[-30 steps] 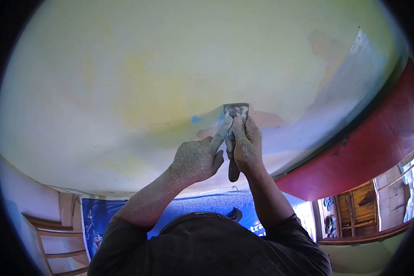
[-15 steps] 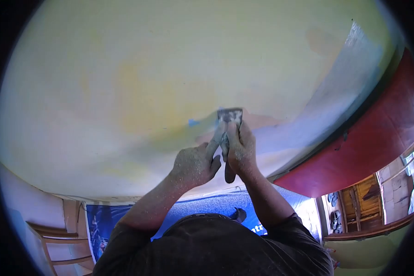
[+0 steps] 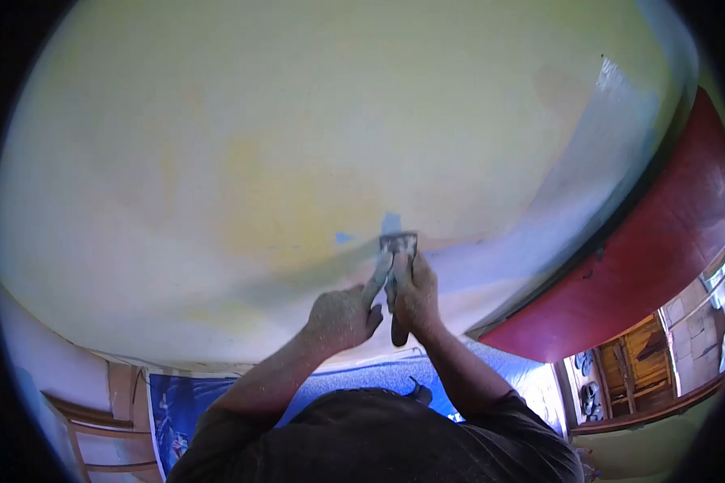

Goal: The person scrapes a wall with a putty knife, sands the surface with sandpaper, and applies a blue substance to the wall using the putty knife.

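Observation:
A scraper (image 3: pixel 399 241) with a wide, flat, pale-smeared blade rests against the painted wall (image 3: pixel 298 105). Its handle end sticks out below my fingers. My right hand (image 3: pixel 416 299) is closed around the handle, with fingers stretched up toward the blade. My left hand (image 3: pixel 342 314), dusted with pale powder, presses extended fingers on the scraper from the left side, its other fingers curled. Just above the blade edge is a bare blue patch (image 3: pixel 391 221), and a smaller blue spot (image 3: pixel 344 237) lies to its left.
A red panel (image 3: pixel 620 282) curves along the right side. Below hangs a blue printed sheet (image 3: pixel 298 385). Wooden shelving (image 3: pixel 113 435) stands at lower left. Footwear (image 3: pixel 592 402) and a wooden door-like panel (image 3: pixel 640 370) appear at lower right.
Both hands and the scraper have moved down the wall. A blue patch now shows above the blade, where the blade was before. The view has shifted slightly.

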{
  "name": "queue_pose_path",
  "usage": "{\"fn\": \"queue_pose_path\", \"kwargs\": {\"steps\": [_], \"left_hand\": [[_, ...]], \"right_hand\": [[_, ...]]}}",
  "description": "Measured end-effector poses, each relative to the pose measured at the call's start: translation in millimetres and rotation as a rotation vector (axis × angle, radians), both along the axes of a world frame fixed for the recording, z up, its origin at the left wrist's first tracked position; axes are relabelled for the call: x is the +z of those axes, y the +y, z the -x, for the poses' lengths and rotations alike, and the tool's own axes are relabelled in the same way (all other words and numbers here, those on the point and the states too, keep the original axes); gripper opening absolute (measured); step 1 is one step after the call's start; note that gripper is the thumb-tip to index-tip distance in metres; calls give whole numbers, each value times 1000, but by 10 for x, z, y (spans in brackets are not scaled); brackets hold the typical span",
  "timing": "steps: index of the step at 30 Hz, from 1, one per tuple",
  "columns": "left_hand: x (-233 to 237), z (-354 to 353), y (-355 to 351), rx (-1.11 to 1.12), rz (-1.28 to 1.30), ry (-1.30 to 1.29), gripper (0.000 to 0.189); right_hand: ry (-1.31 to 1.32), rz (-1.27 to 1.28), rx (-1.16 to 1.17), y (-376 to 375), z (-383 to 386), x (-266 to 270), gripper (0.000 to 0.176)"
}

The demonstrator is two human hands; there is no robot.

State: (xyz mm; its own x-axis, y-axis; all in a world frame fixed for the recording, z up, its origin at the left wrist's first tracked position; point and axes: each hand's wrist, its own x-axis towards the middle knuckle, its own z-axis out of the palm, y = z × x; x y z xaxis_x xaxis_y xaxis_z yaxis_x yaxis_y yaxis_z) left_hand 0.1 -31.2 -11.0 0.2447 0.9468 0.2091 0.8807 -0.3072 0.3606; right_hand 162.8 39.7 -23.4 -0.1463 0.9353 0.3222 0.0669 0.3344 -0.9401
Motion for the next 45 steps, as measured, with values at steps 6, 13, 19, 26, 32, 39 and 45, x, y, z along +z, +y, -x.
{"fn": "queue_pose_path", "kwargs": {"steps": [6,13,19,26,32,39,45], "left_hand": [[191,47,50,-9,-140,1,102],[15,0,-41,-7,27,40,105],[270,42,25,-6,-171,-27,105],[1,31,-66,-8,0,9,104],[296,49,12,-10,-176,-67,101],[-523,-26,-354,103,154,-292,93],[-1604,34,-499,685,532,-1340,62]], "right_hand": [[180,118,65,-81,33,454,28],[-3,190,1,-140,-75,222,35],[29,49,2,-75,-1,464,31],[-79,-68,-96,-108,6,-5,29],[-48,44,-6,-133,-17,620,31],[-240,382,113,-252,-392,-612,44],[-310,569,193,-573,-1004,-1257,38]]}}
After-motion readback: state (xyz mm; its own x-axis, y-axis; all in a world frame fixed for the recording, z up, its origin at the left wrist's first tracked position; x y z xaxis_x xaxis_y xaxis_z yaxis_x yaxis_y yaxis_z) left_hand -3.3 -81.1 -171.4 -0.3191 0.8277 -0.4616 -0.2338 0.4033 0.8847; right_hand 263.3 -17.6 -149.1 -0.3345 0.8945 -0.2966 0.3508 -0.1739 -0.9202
